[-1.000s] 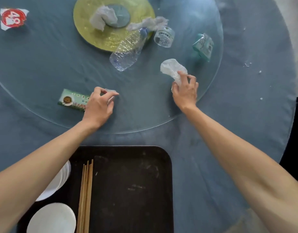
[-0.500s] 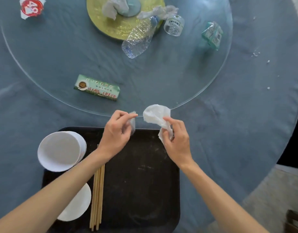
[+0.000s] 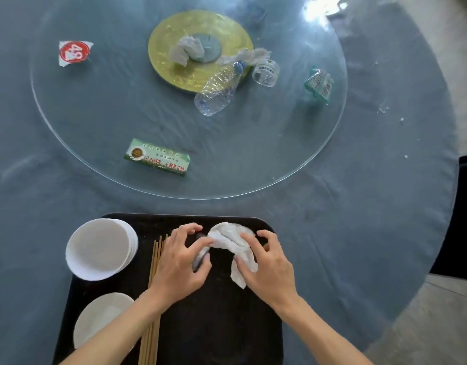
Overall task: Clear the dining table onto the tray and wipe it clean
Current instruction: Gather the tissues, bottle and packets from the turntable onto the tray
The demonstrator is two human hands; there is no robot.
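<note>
Both my hands are over the far part of the black tray [image 3: 227, 333]. My right hand [image 3: 269, 270] grips a crumpled white tissue [image 3: 232, 238]. My left hand [image 3: 179, 264] pinches a small grey-white scrap [image 3: 201, 255] next to that tissue. On the glass turntable [image 3: 122, 114] lie a green paper packet [image 3: 158, 156], a crushed water bottle [image 3: 218, 90], a clear cup [image 3: 265, 72], a green wrapper [image 3: 319, 84], a red-and-white lid [image 3: 74, 51] and a crumpled tissue [image 3: 186, 50] on the yellow centre disc [image 3: 164, 64].
On the tray's left side sit a stack of white bowls [image 3: 101, 248], a white plate [image 3: 101, 317] and wooden chopsticks [image 3: 152, 325]. A blue tablecloth [image 3: 372, 206] covers the round table, with crumbs [image 3: 382, 109] at the right. Floor [image 3: 437, 325] shows at the lower right.
Both hands came back from the turntable toward me, each carrying its piece of tissue, and are now low over the tray. The view tilted, showing more of the tray.
</note>
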